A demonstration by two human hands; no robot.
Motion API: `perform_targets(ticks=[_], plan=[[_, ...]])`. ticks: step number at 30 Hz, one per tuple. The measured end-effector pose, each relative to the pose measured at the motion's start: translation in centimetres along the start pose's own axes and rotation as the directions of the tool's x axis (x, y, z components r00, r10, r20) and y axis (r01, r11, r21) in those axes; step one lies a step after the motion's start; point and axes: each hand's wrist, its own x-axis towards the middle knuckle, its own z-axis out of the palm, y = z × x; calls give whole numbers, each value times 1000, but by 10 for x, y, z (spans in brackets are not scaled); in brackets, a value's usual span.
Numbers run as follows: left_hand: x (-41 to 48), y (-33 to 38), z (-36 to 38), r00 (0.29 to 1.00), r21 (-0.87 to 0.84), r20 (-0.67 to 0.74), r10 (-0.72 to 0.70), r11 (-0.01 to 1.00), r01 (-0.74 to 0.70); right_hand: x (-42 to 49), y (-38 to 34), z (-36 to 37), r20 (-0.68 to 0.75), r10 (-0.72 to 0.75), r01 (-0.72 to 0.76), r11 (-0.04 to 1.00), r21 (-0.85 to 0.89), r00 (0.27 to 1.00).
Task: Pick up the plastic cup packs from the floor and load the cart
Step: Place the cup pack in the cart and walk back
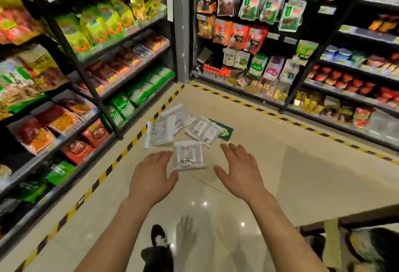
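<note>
Several clear plastic cup packs with white labels lie on the cream floor in the aisle corner. The nearest pack (pixel 189 157) lies flat between my two hands. My left hand (pixel 152 175) hovers just left of it, fingers straight and spread, holding nothing. My right hand (pixel 238 171) hovers just right of it, fingers straight too, palm down. Farther back lie a pack (pixel 158 134) by the striped tape, another (pixel 179 116) behind it, and one (pixel 204 130) partly over a green arrow floor sticker (pixel 225 131). A corner of the cart (pixel 349 243) shows at the bottom right.
Stocked black shelves (pixel 71 90) run along the left, and more shelves (pixel 323 60) cover the back and right. Yellow-black tape (pixel 121 157) marks the floor along the shelf bases. My dark shoe (pixel 158 237) is at the bottom centre on glossy tiles.
</note>
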Motion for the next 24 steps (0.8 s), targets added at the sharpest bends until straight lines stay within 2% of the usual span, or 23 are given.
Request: perform_targets(ticks=[6, 9, 15, 19, 24], plan=[[166, -67, 50, 999, -30, 16, 35, 999, -34, 167, 4, 47, 26, 34, -34, 999, -18, 999], [254, -96, 73, 994, -17, 104, 39, 999, -38, 249, 5, 72, 72, 85, -86, 996, 11, 994], [390, -156, 138, 990, -97, 128, 58, 994, -46, 387, 16, 135, 114, 118, -131, 984, 120, 987], [442, -183, 218, 982, -148, 188, 23, 989, 5, 450, 45, 210, 174, 164, -201, 954, 223, 971], [473, -217, 363, 960, -144, 272, -69, 983, 112, 506, 106, 348, 253, 249, -320, 900, 297, 935]])
